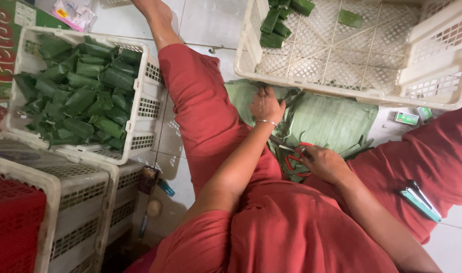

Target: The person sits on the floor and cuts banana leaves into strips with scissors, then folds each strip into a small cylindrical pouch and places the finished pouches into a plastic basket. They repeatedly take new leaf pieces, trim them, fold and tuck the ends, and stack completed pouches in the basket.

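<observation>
My left hand (266, 105) presses on a stack of flat green banana leaves (327, 121) lying between my legs, fingers curled on the leaf edge. My right hand (323, 163) is closed around red-handled scissors (294, 159) whose blades point toward the leaves. A silver bangle sits on my left wrist. I wear red trousers and a red top, seated on a white tiled floor.
A white plastic crate (140, 108) at the left is full of green leaf-wrapped parcels. A second white crate (372, 93) ahead holds a few parcels (281, 20). A teal stapler (419, 199) rests on my right thigh. More crates (84, 197) stack at the lower left.
</observation>
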Tool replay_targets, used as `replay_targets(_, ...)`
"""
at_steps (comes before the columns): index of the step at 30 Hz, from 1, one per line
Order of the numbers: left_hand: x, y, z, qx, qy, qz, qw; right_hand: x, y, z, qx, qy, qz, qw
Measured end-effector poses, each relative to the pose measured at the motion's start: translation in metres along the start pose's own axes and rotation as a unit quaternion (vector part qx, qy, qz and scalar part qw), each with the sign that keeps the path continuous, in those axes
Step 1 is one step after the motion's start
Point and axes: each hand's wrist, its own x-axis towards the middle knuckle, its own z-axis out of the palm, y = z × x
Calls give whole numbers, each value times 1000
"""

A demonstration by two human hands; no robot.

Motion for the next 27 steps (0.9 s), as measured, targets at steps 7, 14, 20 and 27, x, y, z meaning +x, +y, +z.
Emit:
replay_targets(7, 0, -10, 12, -11, 41, 33, 999, -1, -4, -2, 32, -1, 27, 999)
replay_targets(14, -16, -20, -5, -133, 26, 8, 991, -4, -20, -23, -34, 49, 113, 992)
replay_targets(20, -48, -18, -54, -354, -88, 111, 925, -9, -45, -58, 84, 248, 101, 960)
replay_targets(27, -77, -2, -78, -741, -299, 140, 585, -7, -52, -81, 433, 143, 108, 883)
